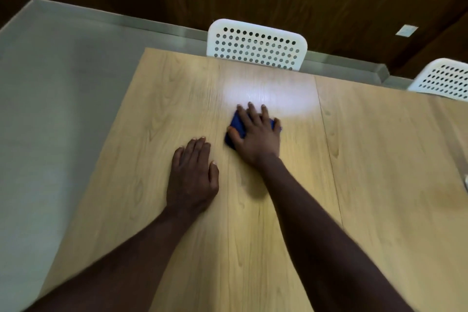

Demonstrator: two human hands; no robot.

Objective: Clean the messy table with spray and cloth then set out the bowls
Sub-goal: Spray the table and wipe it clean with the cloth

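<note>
Left hand (193, 177) flat on table (379, 159); right hand (255, 135) presses cloth (237, 124).

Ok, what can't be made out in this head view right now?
- Blue cloth: mostly hidden under the right hand, head view; fold unclear.
- Pale object at the right frame edge: cut off, unidentifiable.
- Spray and bowls: outside the frame.
- Residue on the table: glare and motion blur mask it.
</note>
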